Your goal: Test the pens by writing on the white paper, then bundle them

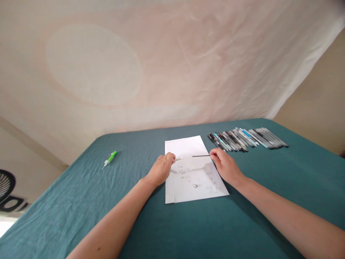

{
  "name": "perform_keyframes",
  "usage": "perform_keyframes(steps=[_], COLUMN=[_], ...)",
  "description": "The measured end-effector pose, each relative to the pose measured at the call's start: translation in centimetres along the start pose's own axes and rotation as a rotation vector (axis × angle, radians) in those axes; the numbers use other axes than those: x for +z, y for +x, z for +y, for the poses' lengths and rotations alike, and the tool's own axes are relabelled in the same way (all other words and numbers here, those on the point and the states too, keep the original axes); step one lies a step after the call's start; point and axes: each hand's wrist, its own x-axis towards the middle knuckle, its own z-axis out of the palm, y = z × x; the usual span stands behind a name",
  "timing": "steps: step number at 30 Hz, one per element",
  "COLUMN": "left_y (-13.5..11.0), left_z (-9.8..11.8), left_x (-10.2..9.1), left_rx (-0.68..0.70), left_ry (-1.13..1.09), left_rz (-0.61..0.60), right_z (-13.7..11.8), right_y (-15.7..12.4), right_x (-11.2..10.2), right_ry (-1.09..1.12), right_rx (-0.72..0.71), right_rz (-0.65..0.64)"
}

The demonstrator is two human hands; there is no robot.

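A white sheet of paper point(188, 147) with faint scribbles lies on the teal tablecloth point(134, 216). Above it my left hand point(161, 169) is closed on the pale end of a thin pen refill point(201, 156). My right hand point(225, 165) pinches the refill's other, dark end, so the refill spans between both hands just over the paper. A small metal pen tip point(194, 186) lies on the sheet, nearer to me, between my hands.
A row of several pens point(246, 139) lies at the far right of the table. A green and white pen point(109, 159) rests alone at the far left. A pale cloth backdrop point(161, 64) hangs behind the table. A fan point(5, 183) stands at the left edge.
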Motion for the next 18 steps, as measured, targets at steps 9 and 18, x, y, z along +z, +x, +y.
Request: perform_keyframes(steps=[9,18], left_y=[-0.03,0.02], left_z=[-0.30,-0.07], left_x=[0.06,-0.17], left_rx=[-0.004,0.005], left_ry=[-0.007,0.040], left_rz=[0.021,-0.013], right_z=[-0.07,-0.65], right_y=[0.03,0.25], right_x=[-0.17,-0.70], right_ry=[-0.012,-0.084], right_rx=[-0.008,-0.106], right_rz=[-0.001,0.036])
